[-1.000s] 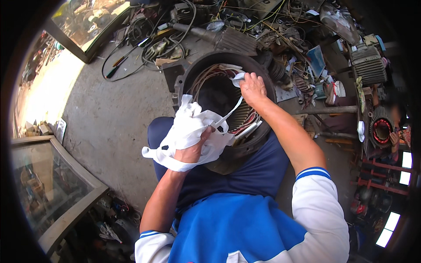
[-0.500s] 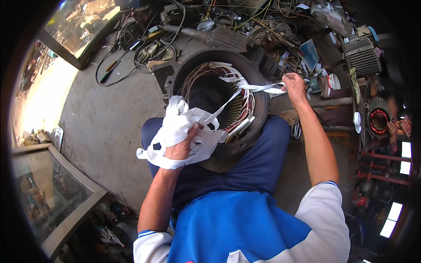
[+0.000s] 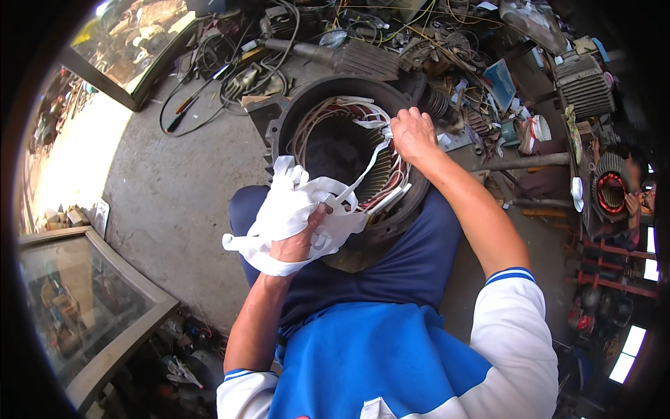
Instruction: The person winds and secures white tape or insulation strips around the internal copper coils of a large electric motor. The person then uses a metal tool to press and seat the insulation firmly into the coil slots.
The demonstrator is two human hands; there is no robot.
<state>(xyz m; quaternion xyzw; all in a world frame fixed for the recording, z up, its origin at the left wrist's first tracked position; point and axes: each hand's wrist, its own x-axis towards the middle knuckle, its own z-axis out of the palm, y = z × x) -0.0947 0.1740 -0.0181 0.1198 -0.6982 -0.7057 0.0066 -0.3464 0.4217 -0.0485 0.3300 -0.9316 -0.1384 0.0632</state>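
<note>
White cloth tape (image 3: 363,178), one strip, runs from a loose bunch (image 3: 289,213) in the left hand (image 3: 296,244) up across the mouth of the motor stator (image 3: 335,150) to the right hand (image 3: 412,133). The stator housing sits on the concrete floor (image 3: 174,195) between the person's knees, open end up, with pale windings (image 3: 328,115) ringing its bore. Left hand is clenched round the wad of tape, thumb on top; right hand is pinched shut on the tape's far end at the upper right rim of the windings, knuckles up. The tape looks light, soft and limp: it should fold and twist easily, likely snags on winding ends, and is best taken near the working end with fingertips while the spare stays bunched. The stator, cast and finned, is judged heavy and stiff; not a thing to shift one-handed. The winding wires seem delicate, with insulation that could scuff. Count: one tape, one stator in hand, two hands. Farther out, a second motor with a red winding (image 3: 611,192) at the right edge, a finned housing (image 3: 586,84) above it, tangled cables (image 3: 230,77) top left, a glass-topped case (image 3: 77,314) lower left.
</note>
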